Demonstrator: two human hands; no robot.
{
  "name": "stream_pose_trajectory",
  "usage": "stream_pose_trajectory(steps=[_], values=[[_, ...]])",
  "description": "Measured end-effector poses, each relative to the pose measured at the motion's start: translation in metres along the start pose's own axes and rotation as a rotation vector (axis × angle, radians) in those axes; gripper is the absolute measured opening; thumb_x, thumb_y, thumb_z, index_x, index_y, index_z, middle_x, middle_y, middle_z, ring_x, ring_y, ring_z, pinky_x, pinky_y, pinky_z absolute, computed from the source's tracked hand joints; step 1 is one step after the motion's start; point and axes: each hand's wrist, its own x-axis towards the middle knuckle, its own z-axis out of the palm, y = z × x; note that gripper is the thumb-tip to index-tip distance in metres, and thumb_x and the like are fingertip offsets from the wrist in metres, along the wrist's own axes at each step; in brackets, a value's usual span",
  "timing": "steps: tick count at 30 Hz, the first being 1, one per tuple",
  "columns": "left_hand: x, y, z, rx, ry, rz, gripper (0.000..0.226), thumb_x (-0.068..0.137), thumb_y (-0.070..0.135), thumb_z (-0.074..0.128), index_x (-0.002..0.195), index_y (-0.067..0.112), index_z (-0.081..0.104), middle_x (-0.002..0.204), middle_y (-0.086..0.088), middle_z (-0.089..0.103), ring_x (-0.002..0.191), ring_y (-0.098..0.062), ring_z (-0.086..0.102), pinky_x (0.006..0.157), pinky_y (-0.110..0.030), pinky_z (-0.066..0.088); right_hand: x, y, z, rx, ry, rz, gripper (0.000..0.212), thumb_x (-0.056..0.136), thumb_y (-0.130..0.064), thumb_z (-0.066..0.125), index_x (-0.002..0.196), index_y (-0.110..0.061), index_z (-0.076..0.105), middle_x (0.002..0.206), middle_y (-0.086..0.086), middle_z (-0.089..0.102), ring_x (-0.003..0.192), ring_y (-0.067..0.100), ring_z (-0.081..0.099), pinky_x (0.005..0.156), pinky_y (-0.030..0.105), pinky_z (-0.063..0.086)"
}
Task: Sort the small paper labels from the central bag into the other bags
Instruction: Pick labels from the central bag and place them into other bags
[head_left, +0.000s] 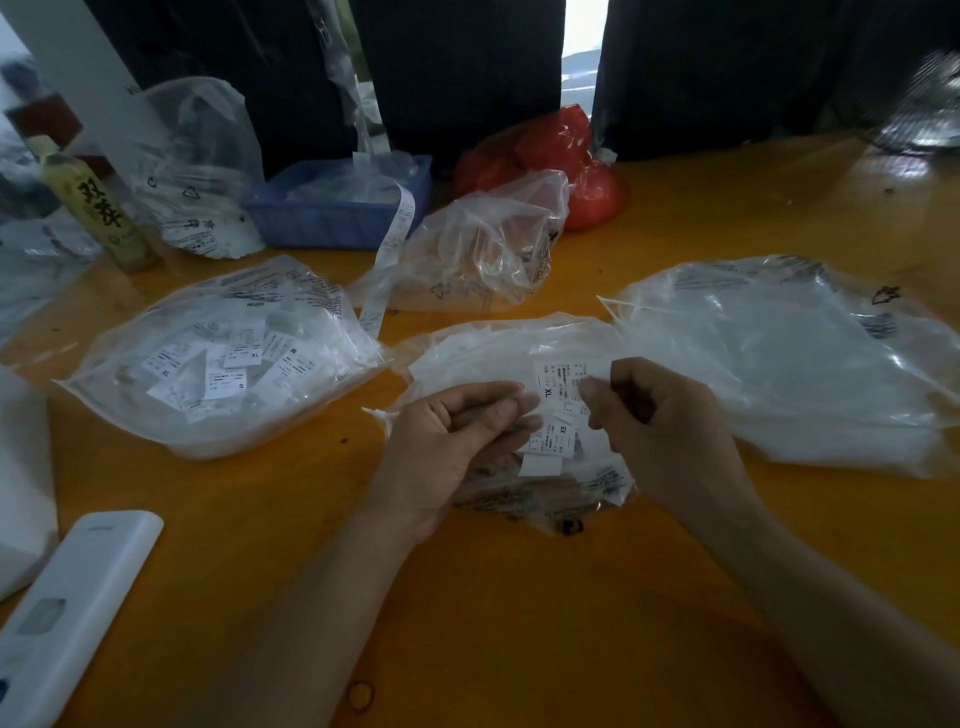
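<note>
Yellow bench (519, 597) carries several clear plastic bags, and both forearms reach forward over it to meet above the central bag (483, 343). The left hand (452, 441) lies palm up, its fingers (498, 395) loosely curled, with a few small paper labels (553, 441) resting against the fingertips. The right hand (660, 415) comes in from the right with knuckles up; its thumb and forefinger pinch the edge of one label (558, 382) printed XL, held just above the small stack, where another reads XS. The remaining right fingers are curled under the palm.

The central bag lies flat beneath the hands, holding white paper; its printed lower edge shows below the wrists. To the left, the left bag (223, 358) bulges with loose labels, some marked XL, S and M. To the right, the right bag (779, 358) holds a pale white mass whose single pieces cannot be told apart. Behind the central one, a crumpled bag (483, 244) stands open, with a long label strip (387, 249) hanging beside it from a blue tray (332, 218). A red bag (561, 156), a bottle (98, 208) and a white remote (67, 613) lie at the edges.
</note>
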Motion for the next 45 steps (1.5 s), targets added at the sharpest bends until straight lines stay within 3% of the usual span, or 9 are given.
stream_pose_trajectory(steps=[7, 13, 18, 21, 27, 33, 37, 40, 45], values=[[0.001, -0.001, -0.001, 0.0, 0.018, 0.003, 0.021, 0.085, 0.015, 0.077, 0.105, 0.012, 0.083, 0.113, -0.018, 0.079, 0.104, -0.03, 0.078, 0.081, -0.025, 0.063, -0.001, -0.004, -0.001, 0.058, 0.071, -0.024, 0.024, 0.097, -0.039, 0.06, 0.079, -0.024, 0.063, 0.074, -0.008, 0.066, 0.059, 0.016, 0.059, 0.048, 0.02, 0.044], [0.001, -0.003, -0.001, -0.003, 0.026, -0.011, 0.021, 0.083, 0.015, 0.078, 0.103, 0.014, 0.084, 0.111, -0.018, 0.079, 0.102, -0.029, 0.079, 0.08, -0.023, 0.063, -0.003, 0.0, 0.003, -0.011, -0.011, -0.016, 0.028, 0.099, -0.039, 0.06, 0.079, -0.02, 0.062, 0.064, 0.005, 0.061, 0.058, 0.023, 0.054, 0.048, 0.034, 0.042], [0.001, -0.001, -0.001, 0.031, 0.052, -0.011, 0.021, 0.079, 0.02, 0.08, 0.1, 0.019, 0.086, 0.103, -0.017, 0.081, 0.096, -0.023, 0.08, 0.077, -0.021, 0.063, -0.002, 0.005, 0.005, -0.155, -0.069, -0.082, 0.024, 0.099, -0.036, 0.062, 0.083, -0.018, 0.063, 0.065, 0.002, 0.061, 0.062, 0.017, 0.053, 0.049, 0.021, 0.039], [0.0, -0.001, -0.001, 0.049, 0.042, 0.01, 0.02, 0.081, 0.019, 0.078, 0.1, 0.018, 0.085, 0.105, -0.016, 0.081, 0.097, -0.023, 0.08, 0.077, -0.023, 0.063, -0.003, 0.005, 0.007, -0.217, -0.061, -0.122, 0.023, 0.099, -0.034, 0.062, 0.081, -0.018, 0.061, 0.062, -0.002, 0.057, 0.061, 0.01, 0.052, 0.052, 0.02, 0.041], [-0.001, -0.001, 0.001, 0.035, 0.009, 0.012, 0.019, 0.086, 0.017, 0.076, 0.103, 0.015, 0.084, 0.111, -0.017, 0.08, 0.103, -0.03, 0.079, 0.081, -0.026, 0.063, -0.002, 0.001, 0.003, -0.108, 0.054, -0.062, 0.023, 0.099, -0.041, 0.057, 0.087, -0.022, 0.062, 0.072, 0.0, 0.067, 0.06, 0.016, 0.061, 0.051, 0.034, 0.05], [-0.001, -0.002, 0.001, 0.047, -0.004, 0.003, 0.02, 0.087, 0.018, 0.074, 0.104, 0.016, 0.084, 0.112, -0.017, 0.079, 0.103, -0.03, 0.079, 0.081, -0.026, 0.063, -0.003, -0.002, 0.003, -0.104, 0.03, -0.045, 0.023, 0.1, -0.039, 0.058, 0.09, -0.018, 0.064, 0.074, 0.004, 0.067, 0.063, 0.022, 0.062, 0.054, 0.044, 0.053], [0.0, -0.002, 0.001, 0.039, 0.002, 0.019, 0.021, 0.087, 0.019, 0.074, 0.105, 0.014, 0.084, 0.111, -0.018, 0.079, 0.103, -0.03, 0.079, 0.08, -0.026, 0.063, -0.003, 0.002, 0.005, -0.131, 0.036, -0.092, 0.021, 0.1, -0.033, 0.061, 0.092, -0.015, 0.065, 0.073, 0.005, 0.067, 0.065, 0.023, 0.064, 0.054, 0.038, 0.053], [0.0, -0.003, 0.0, 0.055, 0.032, 0.029, 0.023, 0.084, 0.024, 0.077, 0.104, 0.016, 0.084, 0.106, -0.018, 0.08, 0.103, -0.03, 0.079, 0.08, -0.026, 0.064, -0.003, 0.005, 0.007, -0.202, 0.009, -0.148, 0.021, 0.1, -0.03, 0.063, 0.083, -0.017, 0.061, 0.066, 0.001, 0.061, 0.053, 0.013, 0.053, 0.046, 0.018, 0.04], [0.0, -0.004, -0.001, 0.195, 0.069, 0.048, 0.026, 0.079, 0.035, 0.079, 0.103, 0.027, 0.085, 0.099, -0.012, 0.082, 0.094, -0.025, 0.08, 0.079, -0.03, 0.066, -0.003, 0.009, 0.01, -0.222, -0.047, -0.178, 0.024, 0.098, -0.034, 0.061, 0.081, -0.017, 0.061, 0.06, -0.005, 0.054, 0.061, 0.011, 0.054, 0.053, 0.015, 0.042]])
